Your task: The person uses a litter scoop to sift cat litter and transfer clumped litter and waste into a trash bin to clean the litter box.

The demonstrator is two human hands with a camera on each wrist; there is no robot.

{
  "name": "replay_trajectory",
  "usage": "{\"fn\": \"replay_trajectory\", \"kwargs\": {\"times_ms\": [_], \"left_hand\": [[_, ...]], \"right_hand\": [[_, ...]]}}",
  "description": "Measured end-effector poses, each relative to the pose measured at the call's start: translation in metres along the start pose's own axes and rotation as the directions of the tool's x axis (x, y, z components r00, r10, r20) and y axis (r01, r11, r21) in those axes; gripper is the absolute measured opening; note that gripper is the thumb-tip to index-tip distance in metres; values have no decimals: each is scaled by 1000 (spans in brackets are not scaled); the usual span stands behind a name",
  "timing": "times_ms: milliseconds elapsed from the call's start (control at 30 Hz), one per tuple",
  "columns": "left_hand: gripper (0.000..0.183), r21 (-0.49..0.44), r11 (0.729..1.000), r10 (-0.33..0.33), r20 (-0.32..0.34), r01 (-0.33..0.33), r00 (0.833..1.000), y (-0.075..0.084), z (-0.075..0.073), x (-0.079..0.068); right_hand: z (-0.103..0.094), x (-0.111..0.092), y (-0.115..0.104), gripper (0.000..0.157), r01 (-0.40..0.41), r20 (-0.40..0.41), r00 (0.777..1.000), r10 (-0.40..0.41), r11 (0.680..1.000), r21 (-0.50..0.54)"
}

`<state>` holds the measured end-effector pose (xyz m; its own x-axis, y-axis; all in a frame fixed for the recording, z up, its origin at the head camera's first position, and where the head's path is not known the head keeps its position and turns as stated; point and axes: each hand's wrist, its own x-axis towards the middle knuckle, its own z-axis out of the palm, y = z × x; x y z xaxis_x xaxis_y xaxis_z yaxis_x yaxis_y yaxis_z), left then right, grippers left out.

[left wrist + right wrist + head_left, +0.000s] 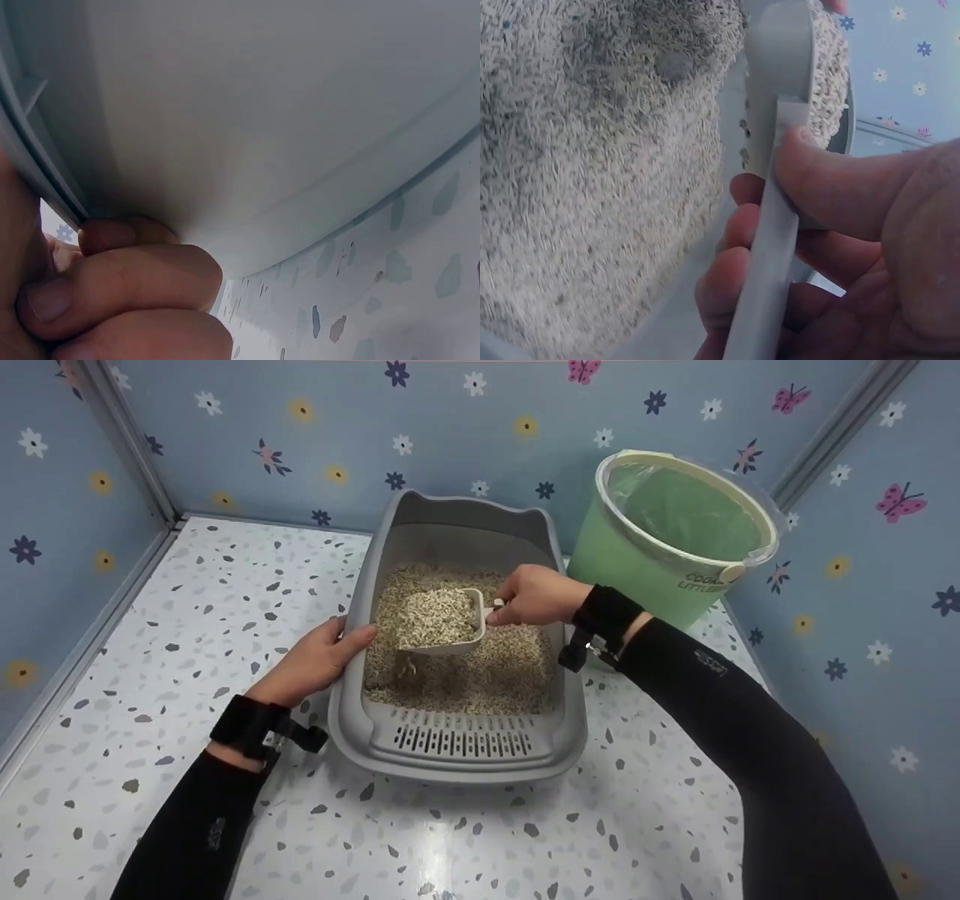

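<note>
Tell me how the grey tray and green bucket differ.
The grey tray is oblong; the green bucket is round. The grey tray holds loose pellets; the green bucket has a clear plastic liner. The grey tray has a slotted front ledge; the green bucket shows printed lettering. Both are open-topped.

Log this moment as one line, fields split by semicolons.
right hand: grips scoop heaped with pellets, over litter box; left hand: holds litter box by left rim; green bin: right of litter box

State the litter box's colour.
The litter box is plain grey all over, shown best in the head view.
</note>
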<state>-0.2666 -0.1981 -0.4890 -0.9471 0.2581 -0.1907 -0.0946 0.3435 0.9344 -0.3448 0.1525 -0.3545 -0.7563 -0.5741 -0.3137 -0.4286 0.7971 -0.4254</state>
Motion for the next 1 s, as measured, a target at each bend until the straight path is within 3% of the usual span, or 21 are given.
{"fn": "replay_trajectory", "kwargs": {"times_ms": [133, 300, 433, 567, 667, 767, 1000], "left_hand": [[106, -2, 1000, 0, -1, 0, 1000, 1, 0, 1], [109, -9, 1000, -9, 5, 9, 1000, 0, 0, 1], [114, -14, 1000, -19, 3, 19, 1000, -1, -1, 1], [113, -9, 1000, -20, 0, 20, 1000, -1, 0, 2], [111, 0, 1000, -17, -9, 17, 1000, 0, 1, 3], [108, 0, 1000, 2, -13, -2, 1000, 0, 2, 3], [104, -4, 1000, 12, -15, -12, 1000, -1, 1, 3]], "right_hand": [[-9, -4, -1, 43, 1, 20, 1000, 1, 997, -81], [-13, -5, -3, 55, -31, 34, 999, 39, 973, -229], [-5, -3, -9, 58, -84, 28, 995, 100, 932, -353], [12, 3, -14, 51, -102, 49, 989, 137, 895, -434], [24, 10, -17, 47, -99, 54, 989, 137, 887, -451], [34, 18, -19, 49, -70, 67, 992, 110, 899, -432], [55, 34, -18, 56, 79, 109, 993, -46, 943, -322]]}}
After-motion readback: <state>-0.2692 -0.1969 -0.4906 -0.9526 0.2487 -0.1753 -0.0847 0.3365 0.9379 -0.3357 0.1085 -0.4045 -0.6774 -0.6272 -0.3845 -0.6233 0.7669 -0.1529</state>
